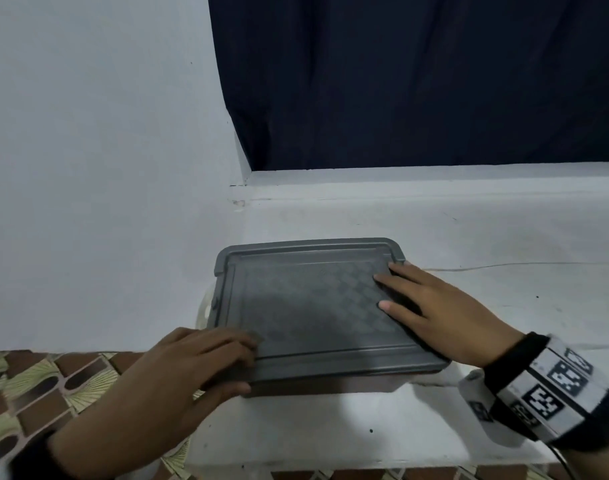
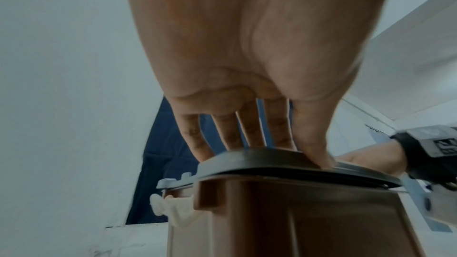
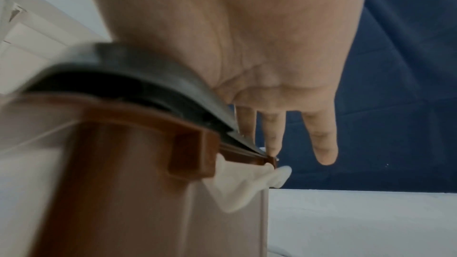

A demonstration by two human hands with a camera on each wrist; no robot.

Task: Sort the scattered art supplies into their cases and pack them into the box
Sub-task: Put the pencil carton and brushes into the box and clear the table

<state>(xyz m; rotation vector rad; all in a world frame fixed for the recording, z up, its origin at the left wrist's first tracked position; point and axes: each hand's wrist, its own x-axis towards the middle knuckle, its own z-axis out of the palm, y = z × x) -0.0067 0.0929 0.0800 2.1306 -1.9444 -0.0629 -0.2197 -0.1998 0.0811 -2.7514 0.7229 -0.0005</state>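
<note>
A grey lid (image 1: pixel 310 306) lies on a brown translucent box (image 1: pixel 324 388) that stands on a white ledge (image 1: pixel 331 427). My left hand (image 1: pixel 227 362) rests on the lid's near left corner, fingers laid on top and thumb against the front rim (image 2: pixel 319 159). My right hand (image 1: pixel 410 296) lies flat on the right side of the lid, fingers straight. In the left wrist view, lid (image 2: pixel 259 157) and box (image 2: pixel 296 222) show from below. The right wrist view has lid (image 3: pixel 138 77) and box (image 3: pixel 123 183) blurred. No art supplies or cases are visible.
Pale latch handles hang at the box's sides (image 1: pixel 204 310) (image 2: pixel 168 208) (image 3: pixel 247 189). A white wall stands close on the left, with a dark blue curtain (image 1: pixel 400 81) behind. A patterned cloth (image 1: pixel 36 393) covers the near left. A thin white cable (image 1: pixel 504 265) runs along the ledge at the right.
</note>
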